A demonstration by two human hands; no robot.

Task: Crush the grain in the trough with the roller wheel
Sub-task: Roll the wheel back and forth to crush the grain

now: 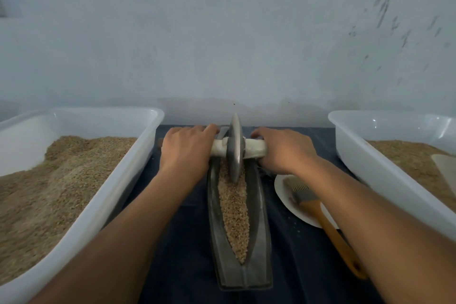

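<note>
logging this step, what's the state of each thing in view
roller wheel: upright, standing in the grain at the trough's far end
trough: filled with grain
left hand: grips the axle
right hand: grips the axle
left tub: holds grain
right tub: holds grain
brush: lying on a plate

The single view comes from a camera on the person's head, looking forward and down along both forearms to the trough (240, 217) lying lengthwise at centre. It sits close above the cloth (187, 254), its wide angle bending the tubs (103, 207) at either edge. The upper half faces a wall (246, 32) just behind.
</note>
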